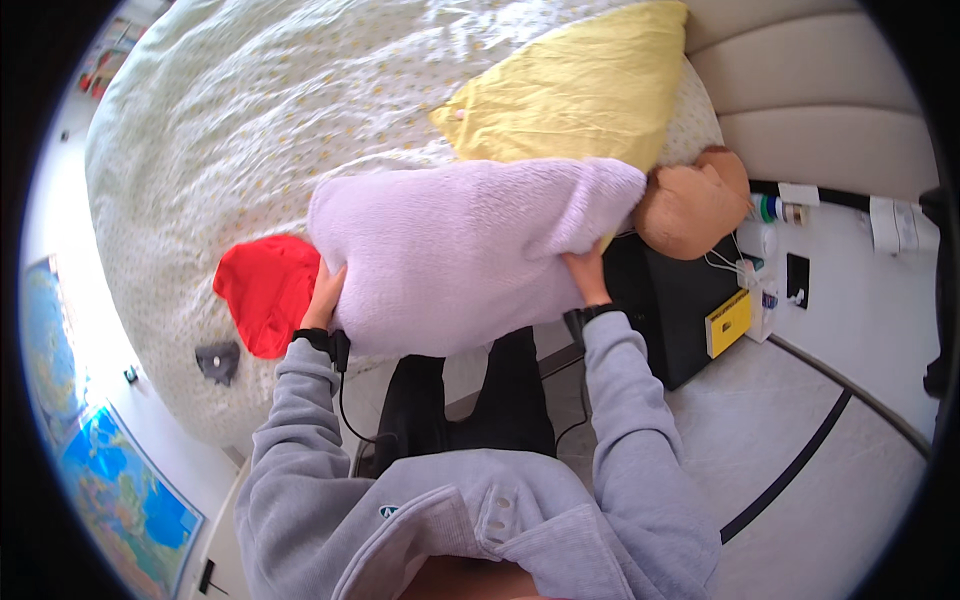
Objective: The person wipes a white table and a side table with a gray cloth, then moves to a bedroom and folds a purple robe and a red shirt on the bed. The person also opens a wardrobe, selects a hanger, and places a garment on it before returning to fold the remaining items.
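A lilac plush pillow (457,255) lies across the near edge of the bed, held between both hands. My left hand (325,296) grips its left end, with the thumb on top. At the right near corner, my right hand (589,274) grips the fabric; the fingers of both hands are partly hidden beneath the pillow. A crumpled red cloth item (270,296) lies just left of my left hand. Behind the lilac pillow rests a yellow pillow (577,90). Close to the pillow's right end sits a brown plush toy (694,202).
A floral-print quilt (262,135) covers the bed, with a small dark grey item (217,362) near its edge. At right stand a padded headboard (802,67) and a black bedside cabinet (667,307). A yellow book (728,323), white cables (724,262) and a wall socket (798,281) are beside it.
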Tool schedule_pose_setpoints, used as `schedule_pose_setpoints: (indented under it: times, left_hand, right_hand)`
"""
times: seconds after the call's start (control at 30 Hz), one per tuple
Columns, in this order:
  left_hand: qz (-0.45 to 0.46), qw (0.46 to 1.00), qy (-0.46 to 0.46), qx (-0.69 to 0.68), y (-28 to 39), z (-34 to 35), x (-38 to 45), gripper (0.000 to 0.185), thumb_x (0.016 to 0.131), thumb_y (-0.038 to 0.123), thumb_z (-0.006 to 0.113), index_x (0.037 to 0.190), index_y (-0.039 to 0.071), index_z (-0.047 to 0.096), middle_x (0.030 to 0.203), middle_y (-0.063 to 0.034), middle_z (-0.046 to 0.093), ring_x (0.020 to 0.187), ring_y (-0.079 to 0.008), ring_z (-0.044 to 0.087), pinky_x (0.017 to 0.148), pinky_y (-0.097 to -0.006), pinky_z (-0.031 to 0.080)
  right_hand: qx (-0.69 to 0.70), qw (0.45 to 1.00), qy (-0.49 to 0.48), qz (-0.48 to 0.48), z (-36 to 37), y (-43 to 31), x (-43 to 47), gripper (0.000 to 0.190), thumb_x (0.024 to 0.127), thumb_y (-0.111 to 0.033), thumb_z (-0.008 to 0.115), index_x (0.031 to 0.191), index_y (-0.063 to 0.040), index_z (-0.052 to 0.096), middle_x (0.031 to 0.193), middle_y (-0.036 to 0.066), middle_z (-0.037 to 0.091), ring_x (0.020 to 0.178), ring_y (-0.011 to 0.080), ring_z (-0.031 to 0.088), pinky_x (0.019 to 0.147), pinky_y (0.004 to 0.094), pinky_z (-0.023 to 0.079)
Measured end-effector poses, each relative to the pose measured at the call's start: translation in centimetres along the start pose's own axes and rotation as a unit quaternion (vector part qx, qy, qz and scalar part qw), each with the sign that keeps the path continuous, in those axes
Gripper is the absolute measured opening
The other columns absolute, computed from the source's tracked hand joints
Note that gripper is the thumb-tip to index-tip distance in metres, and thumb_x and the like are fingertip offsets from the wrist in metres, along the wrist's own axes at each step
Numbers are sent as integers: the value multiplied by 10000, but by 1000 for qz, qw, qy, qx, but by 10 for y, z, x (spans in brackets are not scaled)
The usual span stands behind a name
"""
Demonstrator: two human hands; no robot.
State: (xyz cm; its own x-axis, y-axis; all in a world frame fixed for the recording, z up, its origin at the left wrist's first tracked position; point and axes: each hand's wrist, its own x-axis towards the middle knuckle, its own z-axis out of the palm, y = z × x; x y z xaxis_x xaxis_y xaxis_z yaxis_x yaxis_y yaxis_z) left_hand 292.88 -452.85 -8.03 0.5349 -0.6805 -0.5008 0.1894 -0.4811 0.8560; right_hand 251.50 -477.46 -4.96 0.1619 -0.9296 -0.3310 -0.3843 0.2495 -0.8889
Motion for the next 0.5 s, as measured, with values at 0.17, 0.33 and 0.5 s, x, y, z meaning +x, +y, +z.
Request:
schedule_pose_setpoints:
  times: [0.17, 0.33, 0.5]
  left_hand:
    - [-216, 941, -96, -241, 9, 28, 2, 539, 923, 397, 491, 1293, 7, 455, 1196, -122, 582, 1068, -226, 557, 903, -333, 434]
    - [-275, 895, -154, -315, 15, 51, -52, 523, 922, 351, 510, 1317, 17, 429, 1241, -123, 552, 1086, -232, 546, 926, -345, 425]
    - [-329, 885, -231, -235, 40, 121, -126, 541, 922, 345, 515, 1340, 22, 399, 1272, -121, 524, 1123, -229, 519, 947, -346, 409]
  right_hand:
    - [273, 927, -85, 243, 20, -7, -13, 595, 802, -217, 668, 1301, 8, 433, 1247, 122, 529, 1106, 224, 528, 950, 324, 415]
    - [346, 899, -195, 183, -47, -68, -77, 460, 872, -297, 579, 1228, -10, 529, 1219, 101, 560, 1103, 213, 542, 960, 315, 408]
    - [261, 909, -193, 261, -185, -88, -135, 366, 913, -224, 510, 1219, -24, 538, 1212, 99, 567, 1115, 201, 530, 977, 304, 393]
